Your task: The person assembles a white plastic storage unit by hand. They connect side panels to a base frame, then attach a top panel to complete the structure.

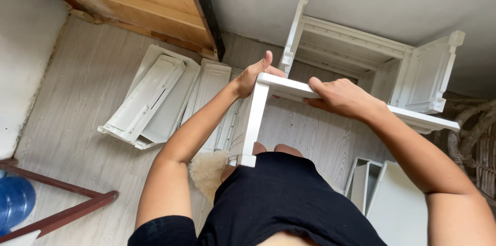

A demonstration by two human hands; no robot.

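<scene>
Head view: both hands on white frame, held up over the floor.
L hand [251, 76] clenched on the frame [281, 87] at its corner; R hand [341, 97] grasps top rail just beside. Rail's long axis runs L-R toward the R end; leg [255, 122] drops from the L corner. White panels [155, 96] on floor [82, 96], well apart.

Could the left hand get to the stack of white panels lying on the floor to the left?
Probably yes. The left hand grips the white frame's corner, and only bare floor lies between it and the white panels; it would have to let go first.
</scene>
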